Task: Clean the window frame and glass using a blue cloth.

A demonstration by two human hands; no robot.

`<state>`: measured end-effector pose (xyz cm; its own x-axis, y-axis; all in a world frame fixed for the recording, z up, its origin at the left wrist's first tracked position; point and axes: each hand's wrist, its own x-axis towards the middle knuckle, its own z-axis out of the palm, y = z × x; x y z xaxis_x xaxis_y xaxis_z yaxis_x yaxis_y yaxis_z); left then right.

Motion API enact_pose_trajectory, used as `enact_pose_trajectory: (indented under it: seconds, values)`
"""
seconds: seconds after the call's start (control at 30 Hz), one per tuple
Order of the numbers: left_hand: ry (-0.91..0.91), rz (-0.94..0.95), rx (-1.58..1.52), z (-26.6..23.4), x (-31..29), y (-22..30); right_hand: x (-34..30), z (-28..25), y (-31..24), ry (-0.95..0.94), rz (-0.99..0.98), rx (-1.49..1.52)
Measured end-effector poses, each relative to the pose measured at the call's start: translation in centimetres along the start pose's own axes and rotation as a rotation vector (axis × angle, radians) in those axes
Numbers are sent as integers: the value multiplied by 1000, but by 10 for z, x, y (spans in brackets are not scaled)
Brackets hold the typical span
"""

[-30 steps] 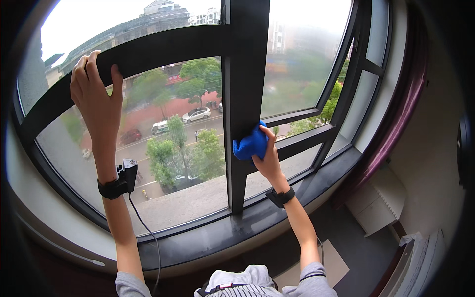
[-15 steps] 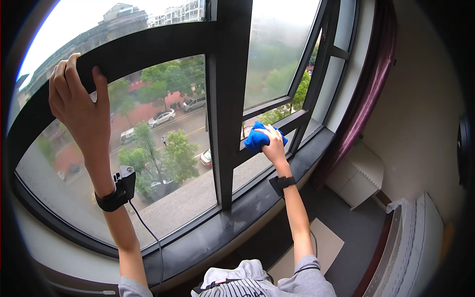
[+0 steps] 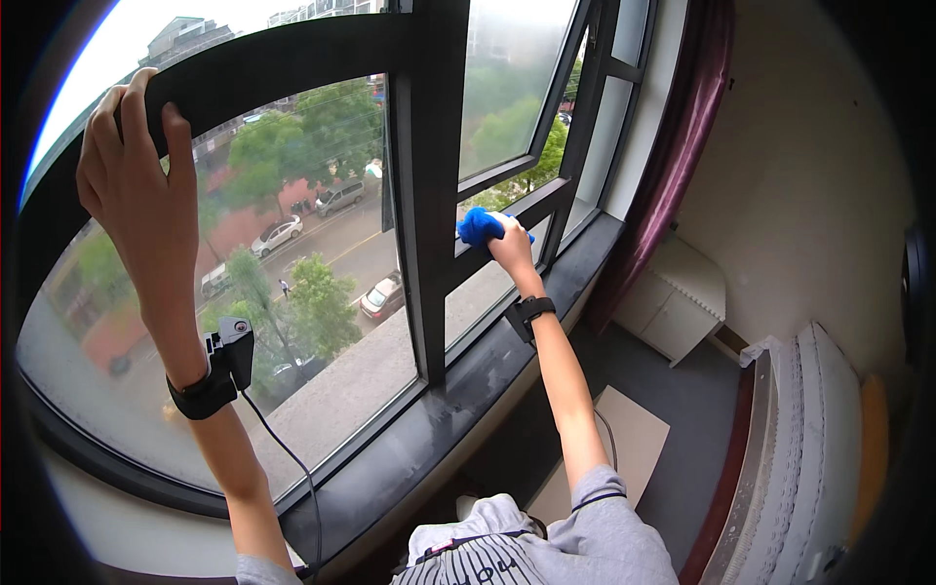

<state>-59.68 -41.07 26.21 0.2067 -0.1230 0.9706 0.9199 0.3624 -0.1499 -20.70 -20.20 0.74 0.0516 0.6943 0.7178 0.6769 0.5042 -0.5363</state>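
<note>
A crumpled blue cloth (image 3: 478, 226) is bunched in my right hand (image 3: 512, 250). It presses on the dark sill bar (image 3: 542, 203) below the tilted-out window pane (image 3: 507, 102), close to the thick upright post (image 3: 427, 175). My fingers curl over the cloth and partly hide it. At the far left, my left hand (image 3: 144, 200) grips the dark horizontal window bar (image 3: 283, 60), its fingers hooked over the top and its thumb on the near side. A black strap with a small device (image 3: 226, 356) sits on my left wrist, and another black strap (image 3: 529, 314) is on my right wrist.
A dark stone ledge (image 3: 429, 429) runs beneath the window. A purple curtain (image 3: 673, 166) hangs at its right end, with a white cabinet (image 3: 678, 292) below. A beige board (image 3: 624, 444) lies lower right. A cable (image 3: 283, 444) trails from my left wrist device.
The cloth and my right hand have slid a little left along the sill bar toward the upright post. My left hand keeps its hold on the bar. The whole view has shifted slightly.
</note>
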Motion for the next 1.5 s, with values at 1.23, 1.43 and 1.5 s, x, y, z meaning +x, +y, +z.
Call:
enact_pose_trajectory:
  seconds: [1.23,1.43,1.5]
  values:
    - [-37,34,235,-7,7,-14,157,-61,-22,31,-663,373]
    - [-122,30,274,-15,12,-9,206,-16,-78,203,-849,186]
    - [-143,-5,224,-14,14,-4,190,-2,-78,42,-992,95]
